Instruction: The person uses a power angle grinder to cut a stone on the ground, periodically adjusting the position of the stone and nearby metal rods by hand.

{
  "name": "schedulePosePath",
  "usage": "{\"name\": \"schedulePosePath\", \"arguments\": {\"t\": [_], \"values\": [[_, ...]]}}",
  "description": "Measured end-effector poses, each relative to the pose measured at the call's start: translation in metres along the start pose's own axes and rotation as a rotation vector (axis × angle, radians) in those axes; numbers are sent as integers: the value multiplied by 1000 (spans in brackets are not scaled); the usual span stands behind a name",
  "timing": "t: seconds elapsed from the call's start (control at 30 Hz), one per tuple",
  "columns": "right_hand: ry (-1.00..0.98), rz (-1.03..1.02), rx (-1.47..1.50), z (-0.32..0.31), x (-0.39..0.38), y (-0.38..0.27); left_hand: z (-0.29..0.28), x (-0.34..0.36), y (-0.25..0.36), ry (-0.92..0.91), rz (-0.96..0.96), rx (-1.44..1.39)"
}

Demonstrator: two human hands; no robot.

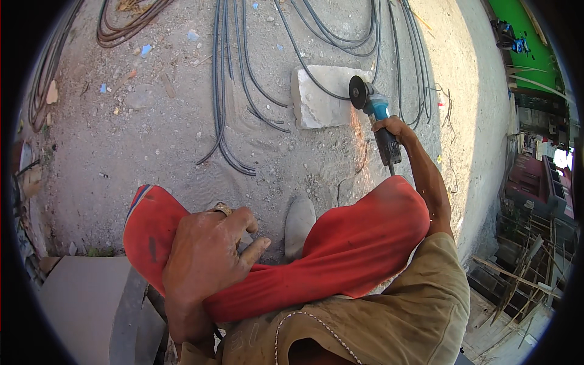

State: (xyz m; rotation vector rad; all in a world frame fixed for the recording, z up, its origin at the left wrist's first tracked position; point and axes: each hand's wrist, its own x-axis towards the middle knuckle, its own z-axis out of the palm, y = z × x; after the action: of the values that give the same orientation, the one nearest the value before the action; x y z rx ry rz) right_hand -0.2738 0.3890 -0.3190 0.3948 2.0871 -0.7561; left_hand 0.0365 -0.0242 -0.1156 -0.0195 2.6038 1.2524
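My right hand (392, 126) is wrapped round the dark body of a blue angle grinder (378, 108), held out in front on the right. Its black disc (358, 92) meets the end of a dark rebar rod (322, 90) that lies across a pale concrete block (316, 103). Orange sparks (358, 131) stream from the disc back toward me. My left hand (210, 246), with a ring on one finger, is over my red-trousered left knee. Its fingers are bent and the thumb stands apart; nothing shows in its grasp, though some fingers are hidden.
Several long bent rods (222, 79) lie ahead on the gravelly ground, with a brown coil (128, 30) at far left. The grinder's cord (348, 176) trails near my shoe (299, 222). A grey board (79, 304) is at lower left. Loose timber (523, 280) lies at right.
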Motion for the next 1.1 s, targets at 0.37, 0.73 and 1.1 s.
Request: {"name": "schedulePosePath", "arguments": {"t": [0.37, 0.73, 1.1], "values": [[9, 18, -23, -1, -7, 7, -1, -2, 2, 1, 15, 9], [-14, 56, -1, 3, -14, 6, 0, -3, 3, -3, 9, 14], [-42, 13, 39, -1, -18, 19, -1, -1, 3, -17, 6, 10]]}}
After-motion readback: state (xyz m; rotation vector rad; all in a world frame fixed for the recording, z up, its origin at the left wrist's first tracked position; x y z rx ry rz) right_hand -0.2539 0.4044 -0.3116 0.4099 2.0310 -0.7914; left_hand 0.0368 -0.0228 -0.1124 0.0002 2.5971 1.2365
